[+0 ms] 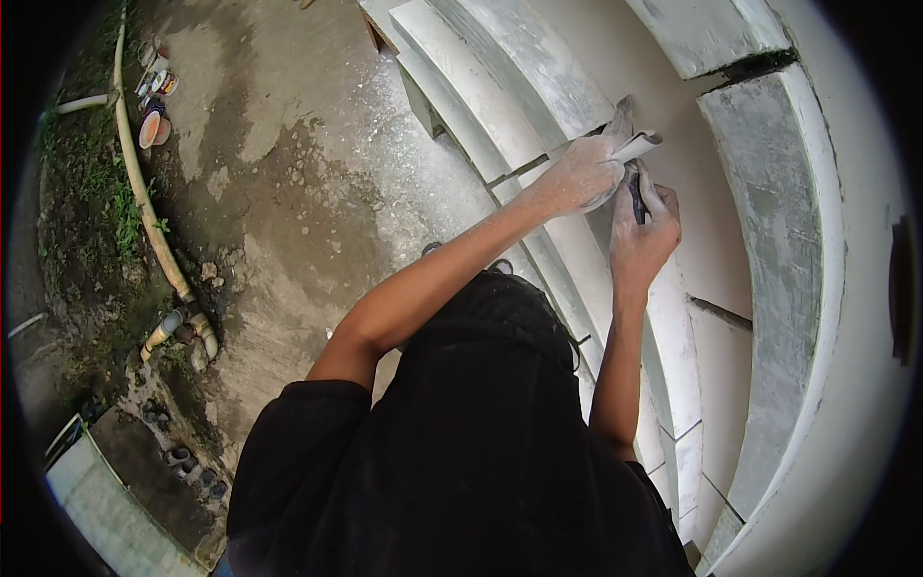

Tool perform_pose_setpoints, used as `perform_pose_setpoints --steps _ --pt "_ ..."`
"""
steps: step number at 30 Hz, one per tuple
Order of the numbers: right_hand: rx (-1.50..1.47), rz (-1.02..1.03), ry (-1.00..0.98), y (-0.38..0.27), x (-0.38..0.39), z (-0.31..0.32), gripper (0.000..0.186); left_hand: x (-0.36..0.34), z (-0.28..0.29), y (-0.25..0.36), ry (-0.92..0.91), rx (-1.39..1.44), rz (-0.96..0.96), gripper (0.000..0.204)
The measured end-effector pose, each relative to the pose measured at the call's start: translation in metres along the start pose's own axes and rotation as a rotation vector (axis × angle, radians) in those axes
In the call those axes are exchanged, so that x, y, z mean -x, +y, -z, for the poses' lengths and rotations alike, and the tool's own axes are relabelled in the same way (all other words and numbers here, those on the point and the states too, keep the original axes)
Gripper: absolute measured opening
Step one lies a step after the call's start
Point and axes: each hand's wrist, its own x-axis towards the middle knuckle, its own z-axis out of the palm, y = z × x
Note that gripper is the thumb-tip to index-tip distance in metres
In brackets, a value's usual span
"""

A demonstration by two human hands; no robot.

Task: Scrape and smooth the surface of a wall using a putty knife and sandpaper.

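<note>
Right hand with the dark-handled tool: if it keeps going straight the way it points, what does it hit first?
Likely the white plaster moulding. The right hand points its dark-handled tool up toward the left hand, which lies just above on that moulding; depth is unclear.

head | looks steeply down, close over torso | faces white moulding (577,260)

Both hands are caked in dry white dust, the left hand (588,173) chalky and matt, the right hand (642,231) the same. The moulding (538,96) they're on looks like plaster or cement, matt with rough grey smears. The tool (636,197) has a dark handle, material unclear. The ground (288,192) is rough, stained concrete. The shirt (452,462) is black matt cloth.
</note>
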Motion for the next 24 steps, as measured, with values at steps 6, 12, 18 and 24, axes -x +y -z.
perform_pose_setpoints --steps 6,12,18,24 --pt "0.051 0.063 -0.005 0.003 -0.022 -0.003 0.035 -0.023 0.008 -0.008 0.009 -0.202 -0.018 0.041" --pt "0.085 0.015 0.001 -0.008 -0.021 -0.003 0.034 -0.020 0.012 -0.018 0.076 -0.051 -0.236 0.030" --pt "-0.047 0.046 0.032 -0.006 -0.009 0.002 0.032 -0.016 0.010 -0.019 -0.070 0.017 -0.036 0.029" --pt "-0.042 0.029 -0.011 0.005 -0.025 0.000 0.035 -0.025 0.013 -0.059 0.114 -0.255 -0.687 0.037"
